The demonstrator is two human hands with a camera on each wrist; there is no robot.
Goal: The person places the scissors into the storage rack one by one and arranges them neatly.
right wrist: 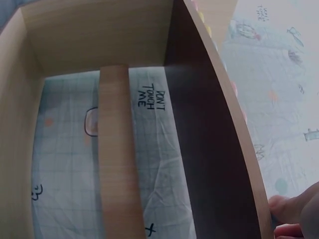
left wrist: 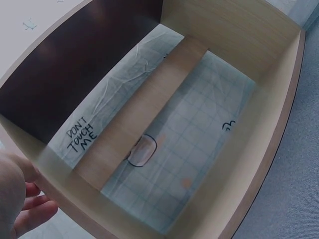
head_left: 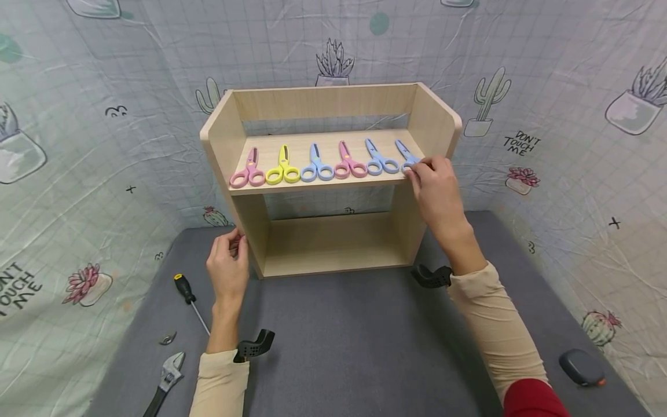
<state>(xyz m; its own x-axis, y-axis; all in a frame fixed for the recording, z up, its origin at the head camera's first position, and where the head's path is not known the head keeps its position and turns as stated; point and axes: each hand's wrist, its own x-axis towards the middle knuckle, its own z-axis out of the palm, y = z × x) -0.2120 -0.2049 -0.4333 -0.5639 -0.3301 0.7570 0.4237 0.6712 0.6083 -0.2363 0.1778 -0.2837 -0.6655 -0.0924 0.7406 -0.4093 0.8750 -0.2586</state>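
A light wooden two-tier shelf (head_left: 328, 226) stands upright on the grey table. Several small scissors lie in a row on its upper board, tips toward the back: pink (head_left: 250, 168), yellow (head_left: 283, 166), blue (head_left: 316, 164), another pink (head_left: 348, 161), another blue (head_left: 381, 157), and the rightmost blue pair (head_left: 405, 152). My right hand (head_left: 439, 188) pinches the handle of that rightmost pair at the board's front edge; its fingers partly cover the handle. My left hand (head_left: 229, 266) rests against the outside of the shelf's left side panel, fingers loosely bent, in the left wrist view beside the panel edge.
Left of the shelf lie a black-handled screwdriver (head_left: 186, 289), a small metal piece (head_left: 168, 339) and an adjustable wrench (head_left: 169, 373). A dark rounded object (head_left: 581, 367) sits at the right table edge. Patterned cloth (head_left: 552, 174) surrounds the table. The shelf's lower board (head_left: 333, 240) is bare.
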